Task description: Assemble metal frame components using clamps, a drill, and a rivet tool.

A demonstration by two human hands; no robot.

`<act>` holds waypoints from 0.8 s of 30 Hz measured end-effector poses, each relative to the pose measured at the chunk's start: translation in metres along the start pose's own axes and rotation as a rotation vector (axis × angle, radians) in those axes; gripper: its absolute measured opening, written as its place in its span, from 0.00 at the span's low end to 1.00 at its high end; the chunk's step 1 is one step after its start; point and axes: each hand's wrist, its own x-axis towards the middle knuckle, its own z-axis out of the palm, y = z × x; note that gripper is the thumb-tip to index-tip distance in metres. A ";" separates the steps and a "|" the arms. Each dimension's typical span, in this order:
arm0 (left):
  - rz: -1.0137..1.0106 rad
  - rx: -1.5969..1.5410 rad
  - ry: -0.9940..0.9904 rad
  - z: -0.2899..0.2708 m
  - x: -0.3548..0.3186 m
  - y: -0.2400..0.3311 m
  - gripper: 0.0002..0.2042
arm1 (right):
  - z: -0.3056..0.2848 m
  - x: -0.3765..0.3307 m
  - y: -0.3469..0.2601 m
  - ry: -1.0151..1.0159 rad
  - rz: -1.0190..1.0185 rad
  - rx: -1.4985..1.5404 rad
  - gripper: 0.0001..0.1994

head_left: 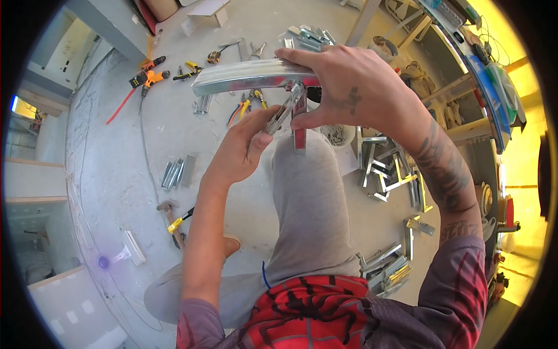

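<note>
My right hand (354,87) is closed on a T-shaped piece of silvery metal channel (250,77), held above my raised knee. Its fingers lie over the long crossbar and its thumb presses the short leg (300,135), which points down toward the knee. My left hand (241,142) is closed around a slim, shiny metal piece (283,110), slanted so its upper end meets the joint of the T. Whether that piece is a tool or a channel offcut I cannot tell. Behind my hands stands a pale bucket (347,136) with small metal fasteners, partly hidden.
Cut metal channels (383,171) lie in piles at right, with another small stack (177,173) at left. Yellow-handled pliers (247,104), an orange cordless drill (150,77), a tape measure (214,56) and a hammer (171,221) rest on the concrete floor. A cluttered bench (474,75) stands far right.
</note>
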 end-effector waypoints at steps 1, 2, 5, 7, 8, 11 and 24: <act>0.001 0.002 -0.003 0.001 0.000 0.000 0.33 | 0.001 0.000 0.000 -0.017 0.009 0.000 0.43; 0.016 0.020 0.012 0.002 0.000 -0.001 0.33 | 0.002 0.001 0.000 0.003 -0.005 0.014 0.44; 0.047 0.049 0.065 0.011 0.004 -0.007 0.35 | 0.004 0.002 0.001 0.039 -0.015 0.023 0.44; 0.065 0.069 0.117 0.016 0.007 -0.012 0.37 | 0.004 0.003 0.001 0.058 -0.025 0.017 0.44; 0.084 0.060 0.132 0.018 0.009 -0.015 0.37 | 0.004 0.003 0.002 0.048 -0.021 0.014 0.43; 0.075 -0.019 0.168 0.024 0.007 -0.021 0.36 | 0.003 0.004 0.003 0.027 -0.006 0.000 0.43; 0.121 0.278 0.416 0.037 0.009 -0.034 0.26 | 0.002 0.005 0.002 -0.009 0.026 -0.041 0.42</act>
